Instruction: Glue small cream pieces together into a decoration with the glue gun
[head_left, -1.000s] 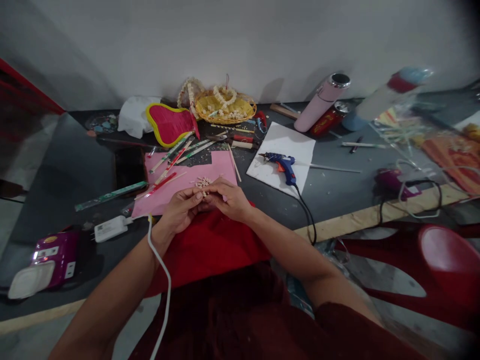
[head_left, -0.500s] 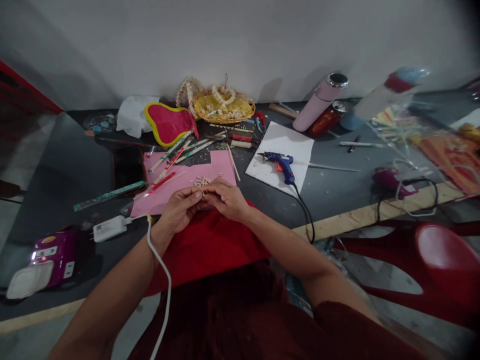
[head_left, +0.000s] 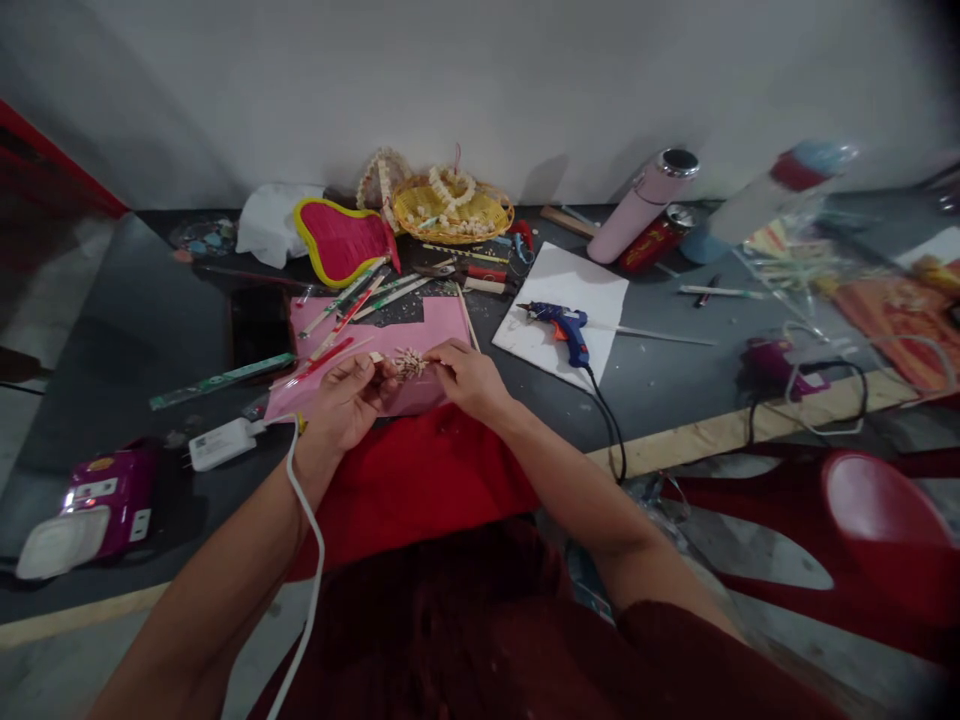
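My left hand (head_left: 351, 398) pinches a small pale piece (head_left: 376, 357) between thumb and fingertips, over the pink paper (head_left: 442, 318). Just right of it lies a cluster of small pale sticks or pieces (head_left: 410, 363) on the paper. At the right edge of that cluster is my right hand (head_left: 469, 378), its fingers pressed together; whatever they hold is too small to make out. Red cloth (head_left: 427, 470) lies below both hands. Left of the cluster, a few wrapped sticks (head_left: 330, 360) cross the paper.
A blue glue gun (head_left: 566, 328) rests on a white sheet (head_left: 551, 275), its cord running over the front edge. Behind stand a yellow basket (head_left: 491, 225), a pink flask (head_left: 637, 210) and a red can (head_left: 656, 240). A white cable (head_left: 311, 540) crosses my left forearm.
My hands, together before, have moved apart. The pale piece now shows in my left fingertips, and the cluster is more fully visible between the hands.
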